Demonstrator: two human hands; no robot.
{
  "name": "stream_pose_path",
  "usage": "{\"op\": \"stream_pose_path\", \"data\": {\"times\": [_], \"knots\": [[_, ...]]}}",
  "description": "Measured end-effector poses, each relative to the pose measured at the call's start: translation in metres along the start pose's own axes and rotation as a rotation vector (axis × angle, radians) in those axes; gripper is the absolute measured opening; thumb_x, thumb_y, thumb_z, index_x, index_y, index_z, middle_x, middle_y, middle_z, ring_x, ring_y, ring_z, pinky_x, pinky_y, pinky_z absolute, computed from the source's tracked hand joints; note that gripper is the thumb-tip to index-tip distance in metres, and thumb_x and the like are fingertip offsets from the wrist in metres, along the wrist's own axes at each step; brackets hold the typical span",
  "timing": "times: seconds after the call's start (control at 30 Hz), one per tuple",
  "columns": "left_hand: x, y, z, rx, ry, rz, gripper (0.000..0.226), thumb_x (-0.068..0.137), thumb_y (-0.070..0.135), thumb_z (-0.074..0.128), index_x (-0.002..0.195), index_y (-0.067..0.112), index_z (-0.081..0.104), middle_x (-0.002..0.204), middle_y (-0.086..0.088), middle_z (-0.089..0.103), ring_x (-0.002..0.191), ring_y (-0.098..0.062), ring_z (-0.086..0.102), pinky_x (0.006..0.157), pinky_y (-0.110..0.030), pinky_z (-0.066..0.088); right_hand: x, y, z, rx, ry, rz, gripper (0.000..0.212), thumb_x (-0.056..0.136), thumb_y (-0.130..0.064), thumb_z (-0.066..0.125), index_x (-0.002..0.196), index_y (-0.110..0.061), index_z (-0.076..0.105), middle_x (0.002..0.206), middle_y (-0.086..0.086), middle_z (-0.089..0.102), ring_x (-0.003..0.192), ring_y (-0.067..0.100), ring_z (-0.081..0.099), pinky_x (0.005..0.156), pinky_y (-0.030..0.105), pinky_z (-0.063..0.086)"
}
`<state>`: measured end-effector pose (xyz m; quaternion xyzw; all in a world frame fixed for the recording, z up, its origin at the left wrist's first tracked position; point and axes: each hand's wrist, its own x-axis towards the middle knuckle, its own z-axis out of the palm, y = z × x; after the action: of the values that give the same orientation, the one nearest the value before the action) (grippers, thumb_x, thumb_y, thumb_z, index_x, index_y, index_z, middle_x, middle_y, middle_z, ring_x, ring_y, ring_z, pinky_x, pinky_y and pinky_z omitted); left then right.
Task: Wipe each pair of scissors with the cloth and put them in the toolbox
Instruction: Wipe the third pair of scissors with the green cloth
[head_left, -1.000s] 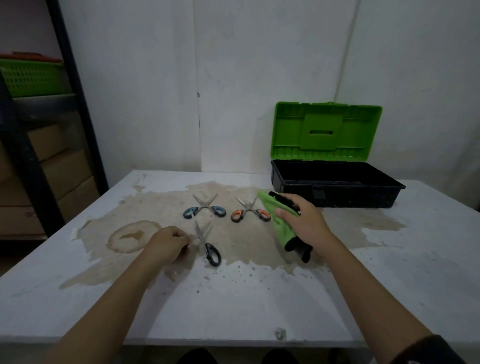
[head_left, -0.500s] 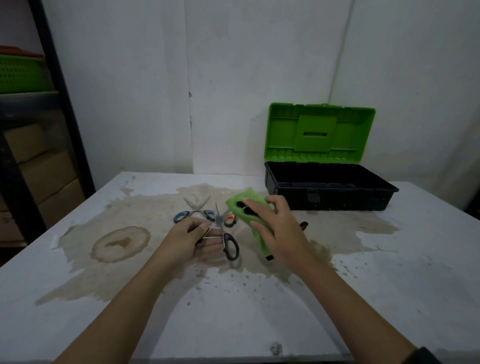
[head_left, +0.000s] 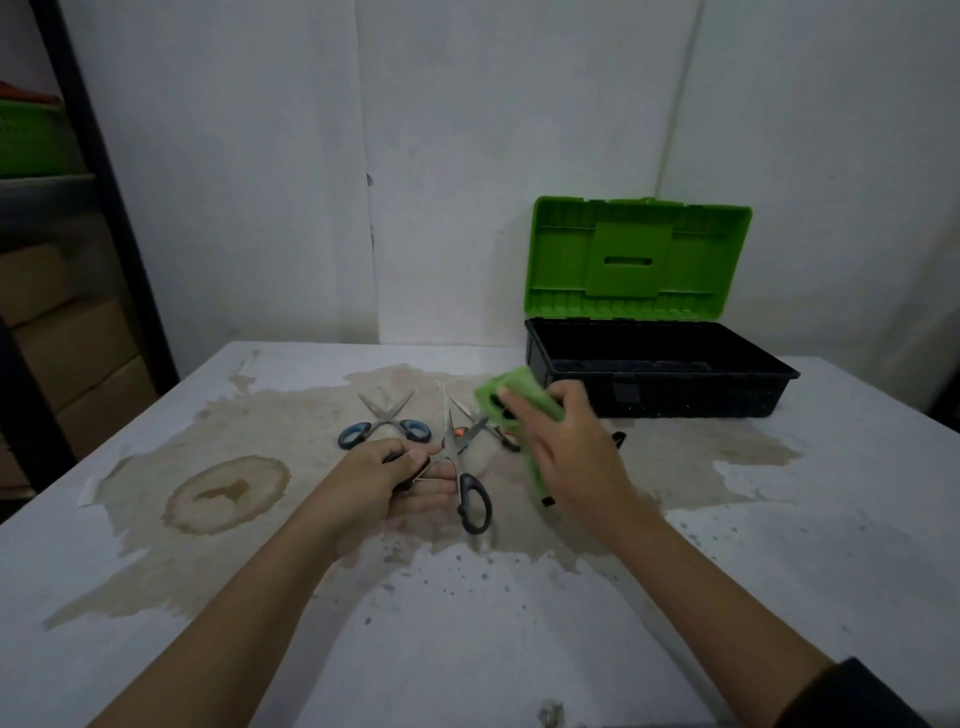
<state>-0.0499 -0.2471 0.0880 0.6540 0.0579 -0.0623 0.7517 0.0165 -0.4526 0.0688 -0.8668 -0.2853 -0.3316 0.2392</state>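
My left fingers clenched one handle loop of the black-handled steel scissors, held over the stained white table; right fingers gripped the limp green cloth near the blades. Looked light, stiff, sharp: best held by handles

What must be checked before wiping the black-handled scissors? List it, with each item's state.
1. Black-handled steel scissors in the left hand: ok, grip on one handle.
2. Green cloth in the right hand: ok.
3. Cloth on the blades: cannot tell, they overlap in view.
4. Black plastic toolbox, green lid up: ok.
5. Blue-handled scissors out of the way on the table: ok.
6. Orange-handled scissors out of the way: cannot tell, mostly hidden behind cloth and hand.
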Motion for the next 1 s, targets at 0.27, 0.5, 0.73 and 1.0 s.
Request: {"op": "stream_pose_path", "data": {"times": [0.27, 0.5, 0.73, 1.0], "knots": [[-0.001, -0.001, 0.0, 0.02, -0.038, -0.038, 0.02, 0.097, 0.006, 0.042, 0.097, 0.006, 0.061, 0.092, -0.015, 0.072, 0.076, -0.02, 0.074, 0.062, -0.025, 0.06, 0.0, 0.019, 0.008, -0.09, -0.057, 0.049, 0.039, 0.091, -0.02, 0.05, 0.13, -0.022, 0.057, 0.102, 0.013, 0.046, 0.071, 0.023, 0.051, 0.055, 0.034, 0.048], [0.002, 0.005, 0.005, 0.1, -0.09, -0.016, 0.021, 0.096, 0.009, 0.044, 0.102, -0.003, 0.061, 0.094, -0.02, 0.073, 0.087, -0.027, 0.072, 0.072, -0.029, 0.061, -0.01, -0.015, 0.002, -0.089, -0.116, -0.285, 0.04, 0.092, -0.022, 0.042, 0.127, -0.025, 0.06, 0.103, 0.011, 0.045, 0.069, 0.022, 0.048, 0.059, 0.023, 0.032], [0.003, 0.002, 0.008, 0.107, -0.097, -0.074, 0.019, 0.096, 0.01, 0.045, 0.106, 0.001, 0.059, 0.089, -0.014, 0.075, 0.082, -0.023, 0.074, 0.064, -0.024, 0.06, 0.018, 0.003, 0.005, -0.178, -0.124, -0.146, 0.04, 0.088, -0.021, 0.055, 0.128, -0.023, 0.058, 0.095, 0.014, 0.049, 0.065, 0.027, 0.051, 0.046, 0.032, 0.047], [0.003, 0.005, 0.007, 0.18, -0.117, -0.082, 0.019, 0.096, 0.009, 0.046, 0.098, -0.001, 0.062, 0.09, -0.017, 0.075, 0.087, -0.024, 0.073, 0.068, -0.025, 0.06, -0.006, -0.008, 0.003, -0.139, -0.186, -0.228, 0.041, 0.089, -0.027, 0.043, 0.127, -0.024, 0.06, 0.093, 0.012, 0.05, 0.065, 0.02, 0.047, 0.052, 0.023, 0.032]]}}
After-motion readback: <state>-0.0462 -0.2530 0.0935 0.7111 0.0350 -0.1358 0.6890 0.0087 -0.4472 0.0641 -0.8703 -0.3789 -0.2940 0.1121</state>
